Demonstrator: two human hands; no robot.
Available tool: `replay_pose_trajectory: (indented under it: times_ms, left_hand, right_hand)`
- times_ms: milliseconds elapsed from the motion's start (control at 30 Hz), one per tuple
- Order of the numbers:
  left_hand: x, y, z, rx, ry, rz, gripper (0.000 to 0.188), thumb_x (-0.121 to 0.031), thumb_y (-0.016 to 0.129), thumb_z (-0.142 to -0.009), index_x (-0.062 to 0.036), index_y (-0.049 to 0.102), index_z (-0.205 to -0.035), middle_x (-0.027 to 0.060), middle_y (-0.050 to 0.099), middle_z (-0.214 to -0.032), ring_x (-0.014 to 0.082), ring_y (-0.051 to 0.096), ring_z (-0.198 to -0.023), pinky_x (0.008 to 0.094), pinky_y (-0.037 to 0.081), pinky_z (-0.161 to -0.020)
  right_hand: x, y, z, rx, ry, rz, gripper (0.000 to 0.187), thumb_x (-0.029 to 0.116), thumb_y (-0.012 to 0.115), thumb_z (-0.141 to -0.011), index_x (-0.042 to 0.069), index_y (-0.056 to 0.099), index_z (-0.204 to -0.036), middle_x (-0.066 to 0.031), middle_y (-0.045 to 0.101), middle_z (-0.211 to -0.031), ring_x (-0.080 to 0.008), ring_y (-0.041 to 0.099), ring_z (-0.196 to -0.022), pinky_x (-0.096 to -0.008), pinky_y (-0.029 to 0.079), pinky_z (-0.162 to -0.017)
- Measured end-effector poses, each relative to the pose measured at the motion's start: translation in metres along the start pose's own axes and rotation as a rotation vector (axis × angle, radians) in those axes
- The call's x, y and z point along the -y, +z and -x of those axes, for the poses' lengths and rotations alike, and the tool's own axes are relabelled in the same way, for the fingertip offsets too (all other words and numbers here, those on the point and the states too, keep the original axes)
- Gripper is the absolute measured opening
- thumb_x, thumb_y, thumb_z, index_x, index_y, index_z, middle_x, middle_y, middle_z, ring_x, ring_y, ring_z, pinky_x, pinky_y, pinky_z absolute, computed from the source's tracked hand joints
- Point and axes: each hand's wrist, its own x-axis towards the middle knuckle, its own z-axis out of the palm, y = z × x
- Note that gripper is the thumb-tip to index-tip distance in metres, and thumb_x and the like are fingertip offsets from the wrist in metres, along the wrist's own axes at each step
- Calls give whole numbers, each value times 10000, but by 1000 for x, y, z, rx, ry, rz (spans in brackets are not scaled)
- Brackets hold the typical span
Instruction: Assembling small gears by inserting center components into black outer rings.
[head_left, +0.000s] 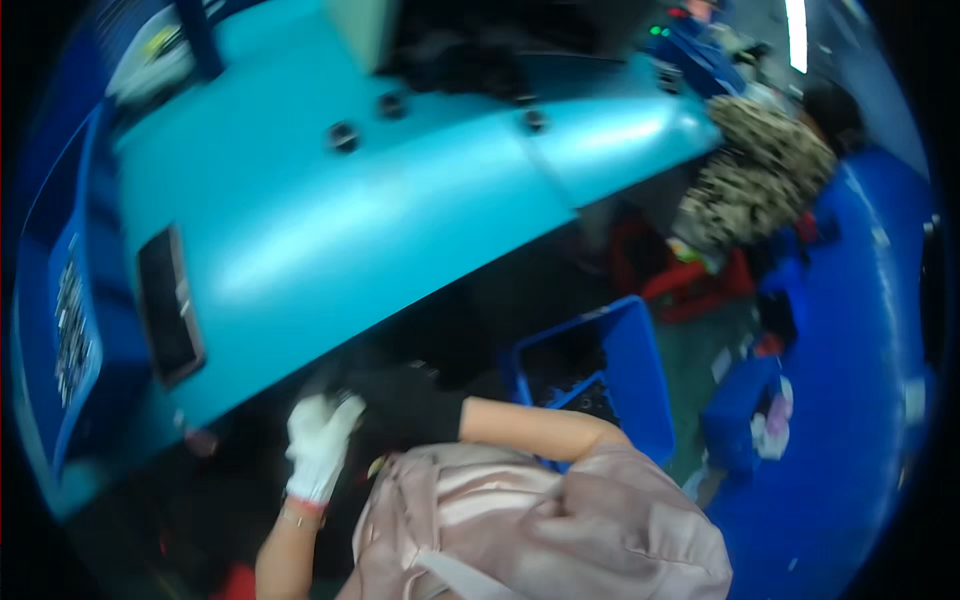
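My left hand [322,445], in a white glove, is in front of the table's near edge. Its fingers look curled, and a small shiny dark piece shows at the fingertips, too blurred to name. My right arm reaches across from the right, its lower part in a dark cover [412,405]. The right hand at its end blends into the dark background beside the left hand, so its fingers cannot be made out. A dark phone-like slab [170,305] lies on the teal table [330,235], beyond my left hand.
At the left stands a blue bin [110,350] with many small metal parts. Another blue bin [640,375] with dark parts is right of my arm. Small dark round parts [343,137] sit on the table. A person in a patterned top [755,170] works at the far right, near a red crate [700,285].
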Motion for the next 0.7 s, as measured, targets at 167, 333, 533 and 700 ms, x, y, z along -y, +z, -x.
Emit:
replay_pose_trajectory:
  times_ms: [167,333,533,700]
  left_hand:
    - [-2,-4,-12,23,65,-344,230,-198,708,-786,17,630,-785,109,639,-708,161,592,-655,330,483,-642]
    - [-16,-14,-6,135,-183,62,236,-163,714,-792,40,620,-718,102,656,-683,115,609,-633,254,475,-601]
    - [2,-15,-2,88,-118,509,288,-114,704,-791,21,550,-588,105,673,-722,67,546,-586,222,419,-515]
    - [-6,-23,-8,234,-184,93,193,-104,718,-802,61,618,-819,127,712,-893,60,589,-688,205,438,-578]
  right_hand:
    - [0,-11,1,-152,-227,56,287,207,722,-764,101,620,-1011,-112,665,-862,-291,669,-720,-379,524,-606]
    - [-15,9,3,-186,-94,10,439,389,788,-724,102,621,-1011,-101,673,-809,-277,671,-673,-362,524,-578]
    - [-10,-11,7,9,-36,-169,475,324,752,-775,54,595,-1133,-152,673,-922,-312,676,-782,-367,524,-686]
    - [-20,-12,11,54,-33,-209,489,300,697,-824,50,549,-1218,-166,666,-946,-328,668,-835,-384,518,-714]
